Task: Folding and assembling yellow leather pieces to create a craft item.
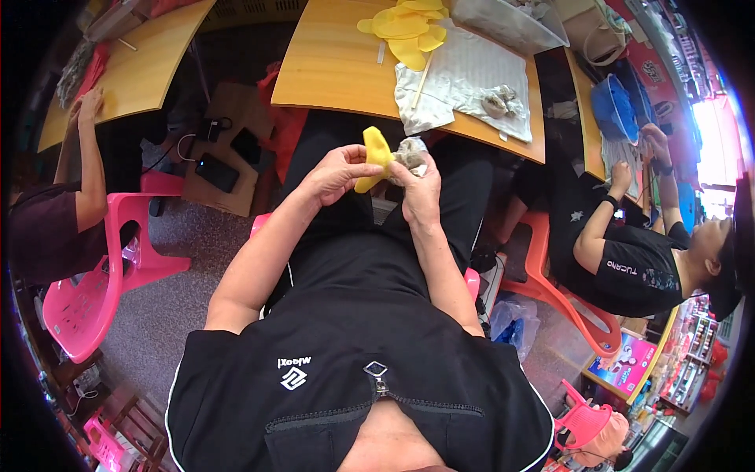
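Observation:
Over my lap, my left hand (342,171) pinches a yellow petal-shaped piece (377,145) between thumb and fingers. The piece is thin and slightly curved, its tip pointing away from me. My right hand (423,191) is closed round a crumpled grey-white wad (411,153), perhaps cloth, partly hidden by the fingers. My right fingertips meet the right edge of the yellow piece. On the table ahead lies a loose pile of similar yellow pieces (401,25). A second crumpled grey wad (501,102) rests on a white cloth (464,72).
A thin stick (422,80) lies on the cloth. The wooden table (330,59) carries a clear plastic tub (511,20) at its far right. One person (629,263) sits at right beside a blue basin (613,110); another (59,212) sits at left near a pink chair (86,311).

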Motion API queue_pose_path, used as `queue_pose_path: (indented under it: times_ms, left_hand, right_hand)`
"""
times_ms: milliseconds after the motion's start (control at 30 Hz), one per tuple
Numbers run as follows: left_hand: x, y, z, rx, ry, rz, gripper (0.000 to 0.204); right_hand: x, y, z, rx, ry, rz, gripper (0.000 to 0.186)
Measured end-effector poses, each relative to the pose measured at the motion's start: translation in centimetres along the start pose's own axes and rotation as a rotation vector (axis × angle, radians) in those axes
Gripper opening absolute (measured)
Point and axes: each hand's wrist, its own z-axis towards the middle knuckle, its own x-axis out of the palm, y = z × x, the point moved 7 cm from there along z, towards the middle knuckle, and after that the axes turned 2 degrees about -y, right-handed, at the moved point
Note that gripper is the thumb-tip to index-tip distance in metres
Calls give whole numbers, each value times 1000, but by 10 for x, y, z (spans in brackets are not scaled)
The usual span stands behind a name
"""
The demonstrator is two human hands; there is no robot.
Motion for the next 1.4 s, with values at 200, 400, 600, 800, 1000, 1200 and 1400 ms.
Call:
queue_pose_path:
  times_ms: [200,400,600,800,1000,1200,1400]
  left_hand:
    - [-10,6,8,-6,-23,109,30]
    - [-16,9,11,-14,7,-7,29]
    - [-18,9,12,-26,-5,-122,28]
    - [-19,7,12,24,-28,-178,28]
    - [-22,7,14,60,-23,-169,25]
    - [-18,6,13,64,20,-125,23]
    - [-8,-13,3,391,-142,136,22]
  right_hand:
    - [8,5,-3,-31,74,0,29]
    - [7,-2,-2,80,79,164,24]
    - [4,-2,-1,11,76,-25,20]
    - [14,17,-10,-105,66,-59,15]
    - [9,-7,-4,16,202,-204,16]
    - [13,-10,-6,-25,241,-276,15]
    - [4,-22,-3,54,230,-128,16]
